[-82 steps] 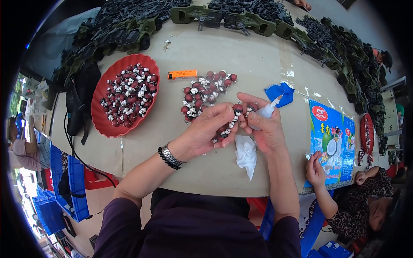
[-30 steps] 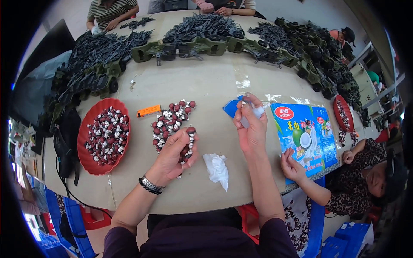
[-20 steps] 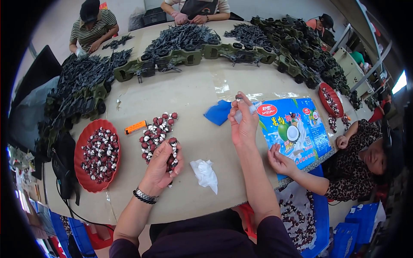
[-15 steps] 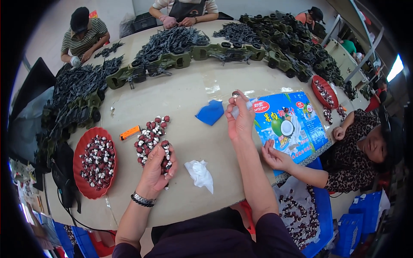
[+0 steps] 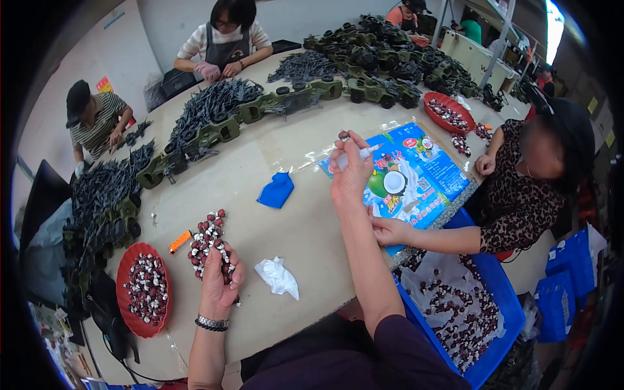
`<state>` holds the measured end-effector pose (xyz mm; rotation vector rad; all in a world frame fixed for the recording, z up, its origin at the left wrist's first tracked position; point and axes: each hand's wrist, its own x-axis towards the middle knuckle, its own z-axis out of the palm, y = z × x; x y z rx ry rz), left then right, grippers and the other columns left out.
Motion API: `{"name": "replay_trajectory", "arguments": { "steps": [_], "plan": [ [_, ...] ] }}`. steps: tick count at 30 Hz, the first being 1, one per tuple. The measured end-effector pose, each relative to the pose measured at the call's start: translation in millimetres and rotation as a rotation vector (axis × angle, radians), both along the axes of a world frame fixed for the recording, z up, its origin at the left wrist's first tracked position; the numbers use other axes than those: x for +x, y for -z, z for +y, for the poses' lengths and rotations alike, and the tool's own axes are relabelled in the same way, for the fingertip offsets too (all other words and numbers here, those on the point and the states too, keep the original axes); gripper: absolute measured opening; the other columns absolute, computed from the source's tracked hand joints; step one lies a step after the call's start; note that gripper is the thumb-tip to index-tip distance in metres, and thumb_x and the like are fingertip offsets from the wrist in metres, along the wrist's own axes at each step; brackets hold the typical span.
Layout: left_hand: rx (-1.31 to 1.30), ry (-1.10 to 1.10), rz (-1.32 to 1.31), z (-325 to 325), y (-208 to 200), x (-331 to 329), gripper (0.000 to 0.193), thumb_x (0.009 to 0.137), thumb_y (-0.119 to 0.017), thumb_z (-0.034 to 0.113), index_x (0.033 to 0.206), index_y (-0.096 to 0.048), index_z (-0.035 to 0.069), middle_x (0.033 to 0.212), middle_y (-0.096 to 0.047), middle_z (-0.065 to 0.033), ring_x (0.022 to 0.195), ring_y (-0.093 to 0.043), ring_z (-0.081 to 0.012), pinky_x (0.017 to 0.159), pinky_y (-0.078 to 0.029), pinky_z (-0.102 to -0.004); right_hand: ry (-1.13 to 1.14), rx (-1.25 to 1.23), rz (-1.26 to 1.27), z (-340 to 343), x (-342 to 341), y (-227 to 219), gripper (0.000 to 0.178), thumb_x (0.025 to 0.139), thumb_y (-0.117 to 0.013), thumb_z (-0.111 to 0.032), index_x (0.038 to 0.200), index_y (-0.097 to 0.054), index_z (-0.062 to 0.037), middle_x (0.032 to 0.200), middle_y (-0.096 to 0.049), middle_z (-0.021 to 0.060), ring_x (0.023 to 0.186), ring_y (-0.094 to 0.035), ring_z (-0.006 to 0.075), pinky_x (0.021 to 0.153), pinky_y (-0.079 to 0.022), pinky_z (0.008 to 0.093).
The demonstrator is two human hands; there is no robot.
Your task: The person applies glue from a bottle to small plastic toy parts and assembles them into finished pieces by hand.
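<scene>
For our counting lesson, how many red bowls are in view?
2. One red bowl stands left of the left hand; the other red bowl is at the upper right, beyond the blue printed sheet. More may be hidden.

Dark-red and white balls sit bunched in the left hand, toward 8 o'clock. Toward 1 o'clock, the right hand holds a whitish bottle, tilted, nozzle pointing to 2 o'clock, with one dark-red ball at the fingertips.

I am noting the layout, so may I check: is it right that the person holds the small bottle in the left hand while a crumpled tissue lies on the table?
Not quite: the small bottle is in the right hand, as the head view shows; the crumpled tissue does lie on the table.
</scene>
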<state>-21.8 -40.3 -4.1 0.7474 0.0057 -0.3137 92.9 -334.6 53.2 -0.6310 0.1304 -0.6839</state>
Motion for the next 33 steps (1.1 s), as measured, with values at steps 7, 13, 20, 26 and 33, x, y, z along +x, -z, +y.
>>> {"name": "replay_trajectory", "arguments": {
  "steps": [7, 13, 20, 26, 33],
  "plan": [
    [0.045, -0.005, -0.008, -7.1, -7.6, 1.1, 0.033, 0.097, -0.049, 0.043, 0.099, -0.053, 0.011, 0.077, -0.055, -0.0027, 0.048, -0.047, -0.0116, 0.034, -0.03, -0.0201, 0.093, 0.043, -0.041, -43.9, -28.6, -29.5, 0.034, 0.082, -0.06, -0.006, 0.115, -0.055, 0.0023, 0.095, -0.063, 0.0099, 0.063, -0.056, 0.0117, 0.047, -0.043, 0.0239],
    [0.084, -0.032, 0.003, -15.6, -22.0, -6.7, 0.033, 0.096, -0.05, 0.044, 0.102, -0.051, 0.012, 0.075, -0.052, -0.0011, 0.048, -0.045, -0.0096, 0.033, -0.03, -0.0191, 0.113, 0.046, -0.022, -103.5, -43.9, -16.4, 0.027, 0.083, -0.066, -0.007, 0.109, -0.06, -0.0079, 0.088, -0.065, 0.0039, 0.065, -0.058, 0.0093, 0.052, -0.047, 0.0241],
    [0.132, -0.024, -0.023, -28.8, -27.1, -21.1, 0.032, 0.096, -0.05, 0.044, 0.103, -0.049, 0.013, 0.075, -0.053, -0.0003, 0.048, -0.045, -0.009, 0.033, -0.029, -0.0184, 0.22, 0.165, 0.026, -151.2, -58.2, -9.4, 0.03, 0.082, -0.067, -0.006, 0.11, -0.059, -0.0115, 0.086, -0.064, 0.0011, 0.066, -0.057, 0.0087, 0.059, -0.046, 0.0252],
    [0.157, -0.051, -0.023, -33.5, -26.1, -37.1, 0.03, 0.096, -0.05, 0.043, 0.103, -0.05, 0.013, 0.075, -0.054, 0.0002, 0.048, -0.046, -0.0092, 0.034, -0.03, -0.0186, 0.174, 0.325, 0.08, -153.7, -79.8, -40.5, 0.036, 0.081, -0.063, -0.009, 0.116, -0.054, -0.0128, 0.083, -0.056, 0.0014, 0.063, -0.049, 0.0114, 0.057, -0.044, 0.0295],
    [0.168, -0.043, -0.011, -42.0, -30.4, -47.1, 0.029, 0.097, -0.05, 0.042, 0.103, -0.05, 0.013, 0.075, -0.055, 0.0, 0.049, -0.046, -0.0095, 0.034, -0.031, -0.0187, 0.274, 0.179, 0.127, -182.8, -69.4, -18.5, 0.036, 0.081, -0.055, -0.011, 0.116, -0.052, -0.0079, 0.078, -0.047, -0.0002, 0.073, -0.045, 0.0113, 0.057, -0.047, 0.034]
  ]
}}
